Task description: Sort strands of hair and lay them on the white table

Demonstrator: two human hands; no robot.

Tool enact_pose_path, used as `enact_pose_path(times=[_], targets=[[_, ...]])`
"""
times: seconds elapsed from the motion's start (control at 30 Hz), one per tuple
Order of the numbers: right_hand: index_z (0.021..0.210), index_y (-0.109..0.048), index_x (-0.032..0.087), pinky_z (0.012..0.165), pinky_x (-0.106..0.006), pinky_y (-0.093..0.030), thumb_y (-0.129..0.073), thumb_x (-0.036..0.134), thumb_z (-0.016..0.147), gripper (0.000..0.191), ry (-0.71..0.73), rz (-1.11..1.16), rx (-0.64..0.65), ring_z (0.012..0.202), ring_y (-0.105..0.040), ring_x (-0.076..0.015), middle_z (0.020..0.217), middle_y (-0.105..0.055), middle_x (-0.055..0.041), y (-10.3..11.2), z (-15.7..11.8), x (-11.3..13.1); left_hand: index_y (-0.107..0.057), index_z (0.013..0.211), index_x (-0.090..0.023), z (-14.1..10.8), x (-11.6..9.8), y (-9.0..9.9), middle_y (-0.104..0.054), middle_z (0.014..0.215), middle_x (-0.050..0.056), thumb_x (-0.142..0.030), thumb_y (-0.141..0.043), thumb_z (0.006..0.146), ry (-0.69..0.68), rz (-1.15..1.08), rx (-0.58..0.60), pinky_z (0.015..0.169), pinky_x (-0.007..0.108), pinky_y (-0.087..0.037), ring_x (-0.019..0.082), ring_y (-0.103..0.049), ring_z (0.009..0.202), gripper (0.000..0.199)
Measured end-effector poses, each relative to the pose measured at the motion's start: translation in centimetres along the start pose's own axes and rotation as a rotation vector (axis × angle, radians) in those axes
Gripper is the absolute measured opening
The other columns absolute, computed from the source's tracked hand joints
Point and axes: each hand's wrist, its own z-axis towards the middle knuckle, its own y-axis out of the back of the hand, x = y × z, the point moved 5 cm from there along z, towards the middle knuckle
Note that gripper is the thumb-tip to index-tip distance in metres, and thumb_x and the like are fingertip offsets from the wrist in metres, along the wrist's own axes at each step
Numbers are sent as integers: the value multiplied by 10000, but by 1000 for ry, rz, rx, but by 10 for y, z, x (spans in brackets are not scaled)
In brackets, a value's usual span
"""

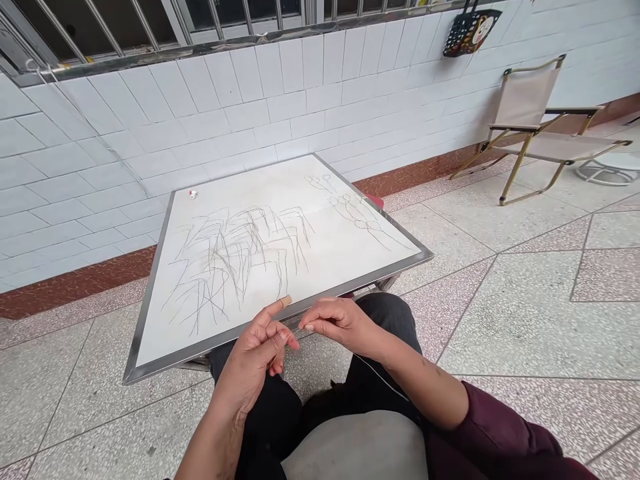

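Observation:
My left hand [257,350] is pinched, thumb against a fingertip, over my lap at the table's near edge. Its forefinger points forward with a tan wrap [286,301] round the tip. Right beside it, my right hand [343,323] pinches too, thumb and forefinger together. Between the two hands shows a very thin wire-like strand [295,330]; most of it is covered by fingers. Many thin, dark bent strands [250,233] lie in a loose heap on the white tabletop [320,267]. Several looped strands [350,207] are grouped at the right side.
A small white-and-red item [193,194] sits at the far left corner. The table has a metal rim [135,353] and stands against a tiled wall [285,87]. A pale line [383,380] runs below my right forearm. A folding chair [530,120] stands at right.

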Motion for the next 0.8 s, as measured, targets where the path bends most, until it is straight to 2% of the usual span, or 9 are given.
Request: enact_pose_path(times=[0.1, 0.17, 0.27, 0.4, 0.57, 0.8], targets=[[913, -745, 223, 642, -241, -459, -576, 392, 952, 242, -33, 6, -33, 676, -592, -126, 773, -675, -17, 1, 0, 0, -513, 1397, -213, 1, -4, 0, -692, 812, 53, -473, -626, 867, -7, 15, -8, 598, 277, -422, 140, -543, 626, 601], [900, -740, 218, 652, -237, -453, -583, 344, 949, 207, -10, -9, -26, 686, -589, -127, 752, -662, -12, 0, 1, 1, -556, 1357, -203, 4, -5, -2, -694, 805, 55, -444, -661, 849, -29, 58, -2, 641, 286, -433, 157, -558, 691, 573], [955, -726, 222, 640, -233, -435, -581, 282, 942, 159, -12, -54, -6, 675, -561, -122, 751, -635, -5, -2, 0, 2, -606, 1309, -202, 9, -5, -4, -671, 752, 32, -385, -714, 811, -59, 98, -9, 613, 268, -401, 139, -510, 656, 541], [1047, -689, 232, 573, -213, -390, -579, 212, 907, 179, -94, -57, 4, 607, -491, -97, 793, -590, 7, 0, -4, 0, -601, 1319, -214, 12, -3, -3, -674, 762, 31, -366, -720, 803, -56, 84, -30, 586, 258, -386, 123, -476, 618, 551], [952, -666, 209, 559, -210, -366, -580, 188, 889, 108, -125, -34, -30, 585, -448, -93, 730, -532, 26, 0, -5, 0, -604, 1312, -236, 8, -8, -4, -704, 949, 61, -360, -759, 757, -99, 74, -95, 569, 262, -422, 111, -479, 611, 590], [843, -636, 195, 549, -212, -346, -591, 184, 878, 58, -143, -38, -126, 583, -451, -101, 673, -523, 34, -1, -4, 1, -642, 1256, -221, 8, -12, -6, -724, 934, 56, -353, -750, 755, -141, 156, -154, 604, 283, -460, 120, -501, 606, 530]])
